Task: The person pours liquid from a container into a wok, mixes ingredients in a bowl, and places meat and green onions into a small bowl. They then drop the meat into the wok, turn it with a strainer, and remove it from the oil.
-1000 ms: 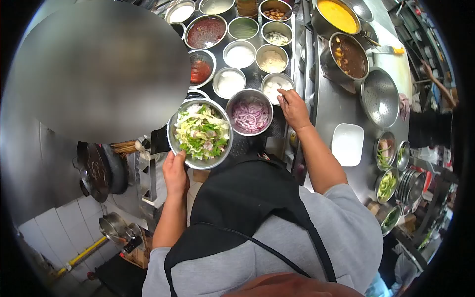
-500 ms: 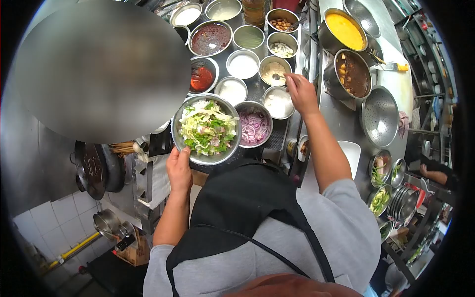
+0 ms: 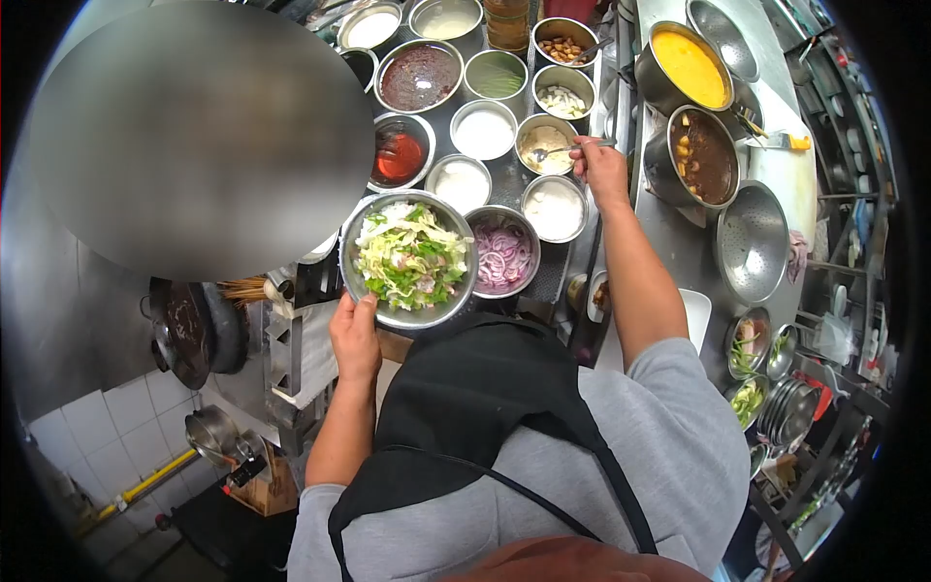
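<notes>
My left hand [image 3: 357, 335] grips the near rim of a metal bowl [image 3: 467, 281] filled with chopped green and white vegetables [image 3: 410, 254]. At the upper right, my right hand [image 3: 601, 167] pinches the handle of a spoon [image 3: 565, 148], whose tip rests in a small pot of pale paste [image 3: 548, 138]. Just below that pot is one of white powder [image 3: 554, 206]. Sliced purple onions [image 3: 502, 252] fill a pot touching or very near the bowl's right side.
Pots of red sauce [image 3: 400, 155], dark sauce [image 3: 419, 76] and white powder [image 3: 483, 130] stand beyond the bowl. To the right are a yellow liquid pot [image 3: 687, 68], a brown stew pot [image 3: 706, 155] and a colander [image 3: 754, 241]. A wok [image 3: 184, 330] lies left.
My right hand has moved slightly right, and more of the spoon's handle shows. The pots and bowl sit slightly further right in view. My left hand still holds the bowl.
</notes>
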`<action>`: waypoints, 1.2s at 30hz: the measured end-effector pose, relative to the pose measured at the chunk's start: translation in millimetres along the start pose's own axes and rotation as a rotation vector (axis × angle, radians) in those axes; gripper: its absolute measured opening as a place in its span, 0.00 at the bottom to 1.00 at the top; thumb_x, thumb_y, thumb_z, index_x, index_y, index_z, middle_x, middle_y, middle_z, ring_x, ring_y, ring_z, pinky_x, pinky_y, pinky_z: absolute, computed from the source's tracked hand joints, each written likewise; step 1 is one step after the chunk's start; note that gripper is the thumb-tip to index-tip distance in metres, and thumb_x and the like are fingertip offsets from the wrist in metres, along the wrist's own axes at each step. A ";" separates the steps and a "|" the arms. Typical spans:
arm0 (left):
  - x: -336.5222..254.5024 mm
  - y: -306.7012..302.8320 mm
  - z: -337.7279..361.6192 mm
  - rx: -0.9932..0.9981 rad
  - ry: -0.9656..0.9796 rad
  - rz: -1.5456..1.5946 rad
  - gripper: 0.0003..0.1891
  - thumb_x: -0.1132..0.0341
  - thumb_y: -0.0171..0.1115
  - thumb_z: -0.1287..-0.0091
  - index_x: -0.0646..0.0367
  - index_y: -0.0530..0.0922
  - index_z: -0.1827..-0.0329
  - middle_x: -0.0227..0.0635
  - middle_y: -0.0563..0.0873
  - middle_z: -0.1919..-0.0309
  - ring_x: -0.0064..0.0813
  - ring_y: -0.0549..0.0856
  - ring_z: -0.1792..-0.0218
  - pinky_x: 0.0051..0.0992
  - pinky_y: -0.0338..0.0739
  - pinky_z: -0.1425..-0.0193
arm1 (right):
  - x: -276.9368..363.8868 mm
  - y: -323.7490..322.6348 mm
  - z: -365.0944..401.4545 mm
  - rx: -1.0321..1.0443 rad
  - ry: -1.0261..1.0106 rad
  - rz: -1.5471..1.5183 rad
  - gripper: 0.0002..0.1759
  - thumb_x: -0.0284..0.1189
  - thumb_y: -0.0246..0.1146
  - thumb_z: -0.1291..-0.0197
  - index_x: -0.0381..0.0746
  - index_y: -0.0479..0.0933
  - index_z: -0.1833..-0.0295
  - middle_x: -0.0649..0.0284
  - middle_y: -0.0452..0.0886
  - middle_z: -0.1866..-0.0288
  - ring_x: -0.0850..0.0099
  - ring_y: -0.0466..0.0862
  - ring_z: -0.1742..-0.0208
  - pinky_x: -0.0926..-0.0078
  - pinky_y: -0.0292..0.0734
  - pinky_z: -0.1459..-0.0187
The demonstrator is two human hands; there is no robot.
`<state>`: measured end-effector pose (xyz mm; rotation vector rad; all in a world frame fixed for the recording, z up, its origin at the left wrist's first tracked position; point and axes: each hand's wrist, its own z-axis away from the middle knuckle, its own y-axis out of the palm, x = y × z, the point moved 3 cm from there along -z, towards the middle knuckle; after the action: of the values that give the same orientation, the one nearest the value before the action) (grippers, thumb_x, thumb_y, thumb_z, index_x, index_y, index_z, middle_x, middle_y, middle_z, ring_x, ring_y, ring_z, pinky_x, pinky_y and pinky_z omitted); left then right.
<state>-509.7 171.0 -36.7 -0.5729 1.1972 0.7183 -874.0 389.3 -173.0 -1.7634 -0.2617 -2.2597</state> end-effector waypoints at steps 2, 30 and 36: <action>1.1 0.6 -2.4 -0.001 -0.006 0.005 0.13 0.72 0.49 0.33 0.68 0.75 0.50 0.32 0.80 0.56 0.18 0.77 0.56 0.20 0.70 0.49 | 5.2 -3.2 2.8 -0.004 0.008 -0.025 0.19 0.37 0.53 0.35 0.31 0.78 0.55 0.62 0.81 0.71 0.81 0.73 0.80 0.82 0.65 0.79; 21.6 27.5 -57.0 0.075 -0.035 -0.218 0.12 0.67 0.52 0.35 0.68 0.78 0.58 0.31 0.83 0.67 0.16 0.77 0.65 0.19 0.71 0.59 | 150.3 52.0 92.2 0.189 -0.489 -0.060 0.13 0.30 0.54 0.34 0.32 0.77 0.52 0.64 0.81 0.70 0.84 0.72 0.76 0.88 0.65 0.74; 18.9 30.1 -46.4 0.063 -0.051 -0.055 0.12 0.68 0.52 0.35 0.68 0.78 0.57 0.30 0.83 0.66 0.16 0.77 0.66 0.19 0.71 0.59 | 79.4 90.4 12.9 0.105 -0.441 0.294 0.14 0.34 0.54 0.36 0.35 0.80 0.57 0.58 0.83 0.69 0.71 0.81 0.73 0.76 0.73 0.67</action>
<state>-557.7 160.2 -68.3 -0.5301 1.1484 0.6427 -851.9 299.9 -94.5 -2.0706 -0.1848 -1.6163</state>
